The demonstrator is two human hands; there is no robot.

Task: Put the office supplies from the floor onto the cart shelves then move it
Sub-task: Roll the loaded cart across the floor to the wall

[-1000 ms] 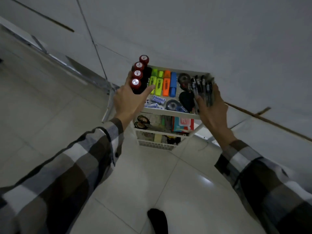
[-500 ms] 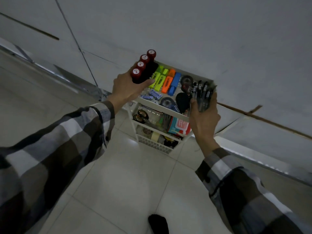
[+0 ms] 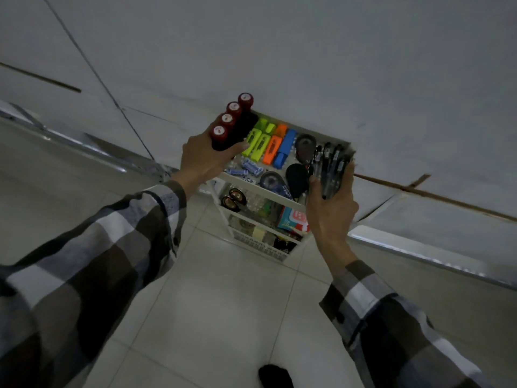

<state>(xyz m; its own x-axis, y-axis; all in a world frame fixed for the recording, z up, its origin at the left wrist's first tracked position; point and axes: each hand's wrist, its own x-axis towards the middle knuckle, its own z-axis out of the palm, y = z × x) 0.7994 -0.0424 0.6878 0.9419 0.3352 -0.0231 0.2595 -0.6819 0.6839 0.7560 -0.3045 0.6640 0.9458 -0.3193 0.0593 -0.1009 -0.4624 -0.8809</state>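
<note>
Red-capped markers [image 3: 232,119], four in a row with dark barrels, sit clenched in the person's left hand [image 3: 202,161], which hovers over the left end of the cart's top shelf [image 3: 253,182]. The best way to finish this step, as I judge it, is to lower them flat into the bare strip left of the highlighters [image 3: 270,142] and let go only once the barrels touch the shelf, so none rolls off the open edge. That left grip is wrapped round the lower barrels, thumb pressed across the front, wrist bent back, plaid sleeve reaching in from the lower left. Further along, the green, orange and blue highlighters already lie side by side on the shelf, with small batteries [image 3: 247,167], a tape dispenser [image 3: 272,182] and dark round items just beside them. On the right, the right hand [image 3: 331,208] clutches a bundle of dark pens [image 3: 330,169] above the shelf's right corner, palm turned up, fingers curled round the shafts; these want laying down lengthwise against the rim. Lower shelves hold more supplies, too dim to name.
</note>
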